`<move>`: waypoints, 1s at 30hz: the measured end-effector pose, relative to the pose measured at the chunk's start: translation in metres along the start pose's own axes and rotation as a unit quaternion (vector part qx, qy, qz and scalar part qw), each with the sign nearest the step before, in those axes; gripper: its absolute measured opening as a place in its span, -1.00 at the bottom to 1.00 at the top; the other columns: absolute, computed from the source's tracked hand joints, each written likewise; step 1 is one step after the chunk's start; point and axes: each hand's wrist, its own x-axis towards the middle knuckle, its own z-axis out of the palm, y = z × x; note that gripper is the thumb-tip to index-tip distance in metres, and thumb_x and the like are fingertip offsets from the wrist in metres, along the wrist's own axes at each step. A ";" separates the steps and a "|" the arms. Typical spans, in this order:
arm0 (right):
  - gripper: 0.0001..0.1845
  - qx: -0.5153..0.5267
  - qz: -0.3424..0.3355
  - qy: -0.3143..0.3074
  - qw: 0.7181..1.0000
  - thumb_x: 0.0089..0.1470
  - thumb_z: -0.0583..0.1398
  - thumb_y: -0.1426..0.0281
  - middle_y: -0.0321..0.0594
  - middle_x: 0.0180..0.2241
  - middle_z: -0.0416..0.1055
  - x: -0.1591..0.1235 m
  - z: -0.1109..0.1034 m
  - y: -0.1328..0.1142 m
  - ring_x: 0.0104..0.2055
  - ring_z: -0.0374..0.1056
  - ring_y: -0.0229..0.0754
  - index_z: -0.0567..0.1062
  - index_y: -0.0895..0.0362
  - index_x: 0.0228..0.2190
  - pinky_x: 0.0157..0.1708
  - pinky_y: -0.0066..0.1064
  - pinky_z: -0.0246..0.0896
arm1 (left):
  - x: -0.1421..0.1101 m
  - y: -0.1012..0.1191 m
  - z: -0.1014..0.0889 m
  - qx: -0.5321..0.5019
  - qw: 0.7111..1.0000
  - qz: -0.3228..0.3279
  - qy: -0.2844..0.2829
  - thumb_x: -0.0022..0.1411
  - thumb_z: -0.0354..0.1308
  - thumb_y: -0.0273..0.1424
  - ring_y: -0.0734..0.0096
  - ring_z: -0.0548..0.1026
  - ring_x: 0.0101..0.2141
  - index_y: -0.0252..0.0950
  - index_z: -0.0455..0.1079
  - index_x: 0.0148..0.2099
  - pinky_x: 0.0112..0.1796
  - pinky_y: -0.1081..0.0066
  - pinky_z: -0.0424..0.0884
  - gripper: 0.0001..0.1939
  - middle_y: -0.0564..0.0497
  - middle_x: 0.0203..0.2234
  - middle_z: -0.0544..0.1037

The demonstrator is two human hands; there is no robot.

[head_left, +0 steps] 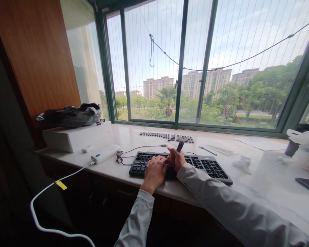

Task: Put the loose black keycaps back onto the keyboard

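Observation:
A black keyboard (211,168) lies near the front edge of the counter. Its left part carries keycaps, while the right part looks like bare key sockets. My left hand (156,171) rests on the keys, fingers lying over them and thumb pointing toward my right hand. Over the keyboard's middle, my right hand (177,159) is closed around a dark tool (180,146) whose thick end sticks up past the fingers. The tool's lower end is hidden by my hands. Behind the keyboard, loose keycaps (154,134) are laid out in rows near the window.
A white power strip (105,154) with a white cord (48,187) sits left, beside a thin black cable (121,156). A white box (74,136) bears a dark bag (72,115). Rightward lie a blue pen (208,150), crumpled plastic (243,163) and paper (260,143).

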 end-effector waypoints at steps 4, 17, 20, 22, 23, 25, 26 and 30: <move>-0.45 -0.026 -0.016 -0.007 0.999 -0.16 0.24 0.26 -0.51 -0.86 -0.16 -0.001 -0.001 0.000 -0.79 -0.22 -0.44 -0.03 0.05 -0.82 -0.76 -0.45 -0.29 | 0.000 0.001 -0.001 0.008 1.000 -0.001 -0.006 0.33 -0.03 -0.26 0.26 0.35 -0.13 -0.17 0.41 -0.08 -0.16 0.32 0.23 -0.76 -0.01 -0.12 0.47; -0.43 0.072 -0.016 -0.022 0.997 -0.21 0.29 0.29 -0.50 -0.87 -0.14 -0.005 0.002 -0.005 -0.79 -0.25 -0.45 -0.01 0.07 -0.83 -0.73 -0.44 -0.32 | -0.003 -0.001 -0.001 -0.052 0.998 0.003 0.031 0.30 0.03 -0.20 0.24 0.39 -0.13 -0.14 0.44 -0.10 -0.13 0.31 0.27 -0.76 0.02 -0.17 0.53; -0.42 0.136 0.003 -0.029 0.990 -0.19 0.28 0.30 -0.52 -0.85 -0.17 -0.006 0.002 -0.014 -0.77 -0.28 -0.45 -0.04 0.08 -0.80 -0.74 -0.45 -0.26 | -0.002 -0.002 -0.002 -0.112 0.993 -0.010 0.043 0.31 0.02 -0.19 0.29 0.42 -0.12 -0.12 0.46 -0.09 -0.11 0.35 0.30 -0.74 0.03 -0.17 0.55; -0.41 0.164 0.009 -0.049 0.985 -0.14 0.26 0.29 -0.51 -0.85 -0.18 -0.006 0.000 -0.021 -0.77 -0.27 -0.44 -0.08 0.07 -0.78 -0.73 -0.46 -0.18 | -0.001 -0.003 -0.002 -0.153 0.987 -0.022 0.048 0.30 0.03 -0.20 0.30 0.45 -0.14 -0.12 0.48 -0.09 -0.12 0.37 0.33 -0.74 0.03 -0.19 0.56; -0.40 0.172 0.006 -0.058 0.983 -0.12 0.25 0.28 -0.51 -0.85 -0.18 -0.004 -0.001 -0.024 -0.77 -0.27 -0.43 -0.09 0.07 -0.77 -0.73 -0.46 -0.15 | -0.001 -0.003 -0.002 -0.170 0.984 -0.025 0.052 0.30 0.04 -0.22 0.30 0.46 -0.14 -0.12 0.49 -0.09 -0.11 0.38 0.33 -0.75 0.03 -0.19 0.57; -0.39 0.171 -0.006 -0.063 0.983 -0.08 0.23 0.26 -0.52 -0.84 -0.21 0.000 -0.005 -0.029 -0.77 -0.28 -0.43 -0.11 0.07 -0.76 -0.72 -0.46 -0.11 | 0.000 -0.004 -0.003 -0.196 0.978 -0.030 0.068 0.29 0.05 -0.25 0.30 0.48 -0.14 -0.16 0.49 -0.10 -0.10 0.37 0.35 -0.76 0.01 -0.20 0.58; -0.39 0.158 -0.011 -0.060 0.985 -0.08 0.23 0.24 -0.52 -0.84 -0.22 0.003 -0.006 -0.031 -0.76 -0.29 -0.43 -0.11 0.07 -0.75 -0.73 -0.46 -0.13 | 0.000 -0.003 -0.004 -0.207 0.975 -0.033 0.078 0.29 0.06 -0.28 0.30 0.49 -0.14 -0.19 0.49 -0.10 -0.09 0.37 0.35 -0.77 -0.01 -0.19 0.58; -0.43 0.019 -0.031 -0.035 0.999 -0.13 0.28 0.16 -0.54 -0.80 -0.17 0.012 -0.012 -0.036 -0.74 -0.30 -0.44 -0.02 0.05 -0.72 -0.75 -0.45 -0.31 | 0.000 -0.002 -0.007 -0.230 0.966 -0.050 0.109 0.29 0.06 -0.37 0.32 0.52 -0.17 -0.23 0.48 -0.10 -0.10 0.37 0.38 -0.79 -0.02 -0.19 0.59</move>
